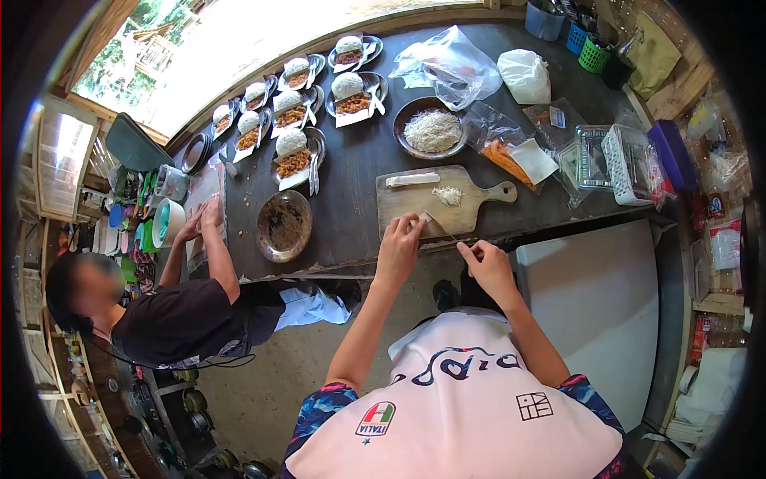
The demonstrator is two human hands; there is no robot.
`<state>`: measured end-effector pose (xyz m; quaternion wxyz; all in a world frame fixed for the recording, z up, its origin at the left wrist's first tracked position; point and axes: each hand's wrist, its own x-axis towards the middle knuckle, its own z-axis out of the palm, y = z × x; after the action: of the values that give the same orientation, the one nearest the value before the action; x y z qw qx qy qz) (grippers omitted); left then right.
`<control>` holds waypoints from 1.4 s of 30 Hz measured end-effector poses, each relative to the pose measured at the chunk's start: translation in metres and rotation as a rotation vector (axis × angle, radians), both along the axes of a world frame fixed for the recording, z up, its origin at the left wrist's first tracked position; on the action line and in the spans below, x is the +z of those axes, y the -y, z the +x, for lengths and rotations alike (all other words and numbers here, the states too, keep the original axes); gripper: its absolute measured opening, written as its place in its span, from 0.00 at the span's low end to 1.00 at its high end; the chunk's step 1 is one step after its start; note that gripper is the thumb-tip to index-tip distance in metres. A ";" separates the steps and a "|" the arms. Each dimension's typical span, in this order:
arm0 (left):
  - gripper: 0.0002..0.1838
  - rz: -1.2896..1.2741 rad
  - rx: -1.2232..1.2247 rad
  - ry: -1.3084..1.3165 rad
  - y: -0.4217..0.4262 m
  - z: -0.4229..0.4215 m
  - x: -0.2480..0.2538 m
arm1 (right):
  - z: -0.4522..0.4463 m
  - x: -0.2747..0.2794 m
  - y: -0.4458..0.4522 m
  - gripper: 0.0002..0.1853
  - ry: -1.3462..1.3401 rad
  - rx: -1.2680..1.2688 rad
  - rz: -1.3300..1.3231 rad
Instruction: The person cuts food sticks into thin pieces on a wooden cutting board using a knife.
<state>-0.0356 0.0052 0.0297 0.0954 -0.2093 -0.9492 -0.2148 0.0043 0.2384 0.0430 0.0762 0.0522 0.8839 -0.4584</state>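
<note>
A wooden cutting board [491, 191] lies near the table's front edge. On it are a white stick-shaped piece [412, 180] and a small heap of fine white shreds [448, 195]. My left hand [401, 241] is closed at the board's front edge, its fingertips pressed on a small pale piece [425, 216]. In my right hand [488, 267], the curled fingers grip a thin knife [444, 229], seen nearly edge-on and reaching toward that piece. Behind the board stands a round bowl [404, 147] heaped with white shreds [432, 130].
Several plates with rice, brown food and spoons [292, 156] stand at the back left. A bare brown plate [284, 226] lies left of the board. Plastic bags [451, 68] and a white basket [630, 164] are rightward. A co-worker [179, 319] leans over the table's left end.
</note>
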 end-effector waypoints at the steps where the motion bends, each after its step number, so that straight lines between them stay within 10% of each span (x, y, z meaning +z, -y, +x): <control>1: 0.23 -0.022 -0.012 -0.007 -0.001 0.002 0.000 | 0.000 -0.001 0.000 0.25 0.059 0.002 -0.059; 42: 0.35 -0.196 0.088 -0.089 -0.020 0.023 -0.024 | 0.008 0.019 0.011 0.28 0.216 -0.023 0.025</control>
<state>-0.0122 0.0251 0.0060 0.1261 -0.1850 -0.9687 -0.1070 0.0120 0.2275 0.0623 0.1651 0.1123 0.8755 -0.4400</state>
